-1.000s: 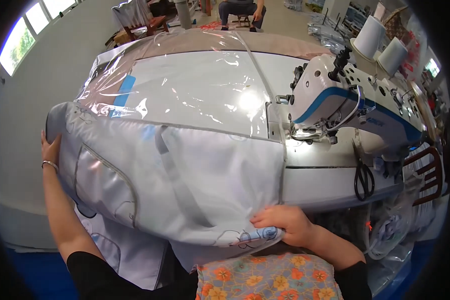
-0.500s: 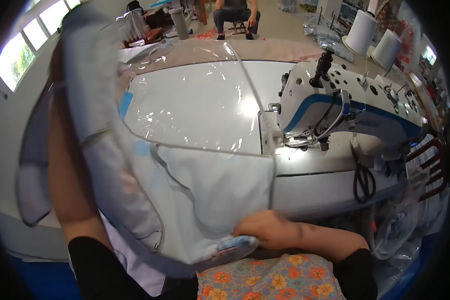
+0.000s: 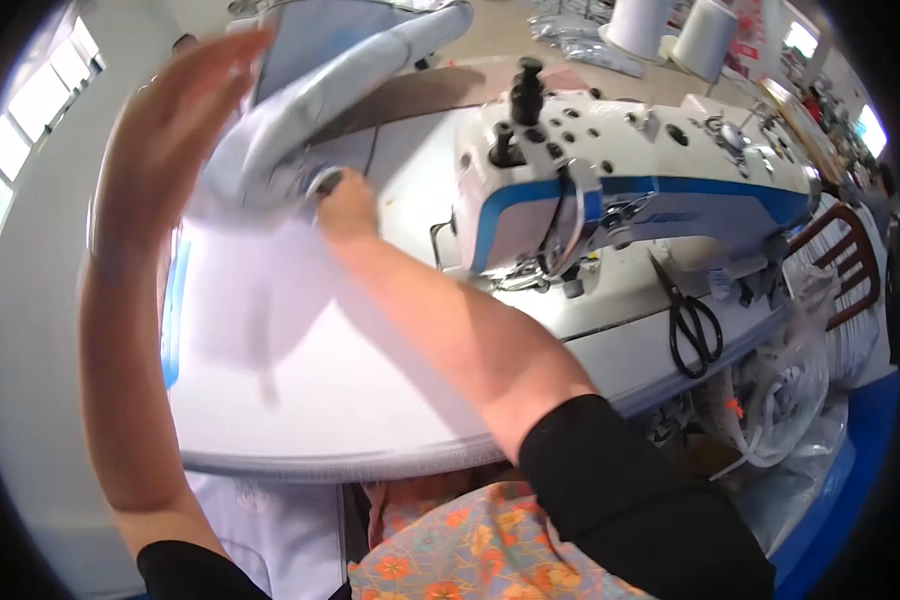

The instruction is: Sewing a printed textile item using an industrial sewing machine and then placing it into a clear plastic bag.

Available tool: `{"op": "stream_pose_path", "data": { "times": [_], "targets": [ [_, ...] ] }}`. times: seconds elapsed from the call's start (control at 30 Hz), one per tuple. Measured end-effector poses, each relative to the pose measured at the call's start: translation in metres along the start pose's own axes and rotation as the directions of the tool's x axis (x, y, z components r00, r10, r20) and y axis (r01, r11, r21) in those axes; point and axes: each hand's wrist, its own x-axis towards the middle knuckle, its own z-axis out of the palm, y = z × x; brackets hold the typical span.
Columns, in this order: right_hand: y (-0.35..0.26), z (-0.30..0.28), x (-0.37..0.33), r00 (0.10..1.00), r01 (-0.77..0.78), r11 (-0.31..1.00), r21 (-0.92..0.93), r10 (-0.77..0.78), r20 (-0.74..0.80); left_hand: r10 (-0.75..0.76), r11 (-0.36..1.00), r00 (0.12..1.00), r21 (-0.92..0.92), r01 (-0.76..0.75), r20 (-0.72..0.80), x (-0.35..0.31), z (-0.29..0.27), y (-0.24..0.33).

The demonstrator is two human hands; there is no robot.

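A pale blue-grey fabric piece (image 3: 310, 110) is bunched and lifted over the far left of the white sewing table (image 3: 300, 400), smeared by motion. My right hand (image 3: 350, 208) reaches across and has its fingers closed on the near end of this fabric. At the far left my left hand (image 3: 175, 125) is raised beside the fabric, fingers stretched out and blurred. Right of my right hand stands a white and blue sewing machine (image 3: 510, 200), its needle area lit.
Black scissors (image 3: 692, 335) lie on the table right of the machine's needle. Thread cones (image 3: 705, 38) stand behind the machine. Clear plastic (image 3: 800, 430) hangs by the table's right edge, near a brown chair (image 3: 855, 255). Pale lilac cloth (image 3: 270, 530) hangs below the front edge.
The fabric has moved from the near side to the far left, off the table front. My right hand has gone forward and left with it; my left hand now shows, raised. The view has shifted.
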Motion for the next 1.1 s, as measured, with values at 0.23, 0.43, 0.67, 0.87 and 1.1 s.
{"op": "stream_pose_path", "data": {
  "times": [0.23, 0.43, 0.67, 0.87, 1.1],
  "targets": [
    [0.004, -0.107, -0.186, 0.462, 0.739, 0.664, -0.112, -0.379, 0.802, -0.265, 0.852, 0.571, 0.088, 0.516, -0.777, -0.462, -0.056, -0.147],
    [-0.015, -0.154, -0.339, 0.424, 0.811, 0.483, -0.329, -0.099, 0.9, -0.664, 0.189, 0.393, 0.366, 0.911, -0.636, -0.815, 0.014, -0.249],
    [0.015, -0.107, -0.358, 0.461, 0.848, 0.4, -0.349, -0.231, 0.857, -0.76, 0.239, 0.625, 0.817, 0.525, -0.179, -0.84, 0.065, -0.3],
    [0.021, -0.087, -0.358, 0.442, 0.861, 0.405, -0.308, -0.298, 0.846, -0.821, 0.271, 0.48, 0.527, 0.805, -0.31, -0.857, -0.006, -0.332],
    [-0.031, -0.129, -0.365, 0.472, 0.858, 0.358, -0.368, -0.268, 0.84, -0.452, 0.697, -0.649, -0.696, 0.17, -0.612, -0.776, -0.195, -0.225]
  ]
}}
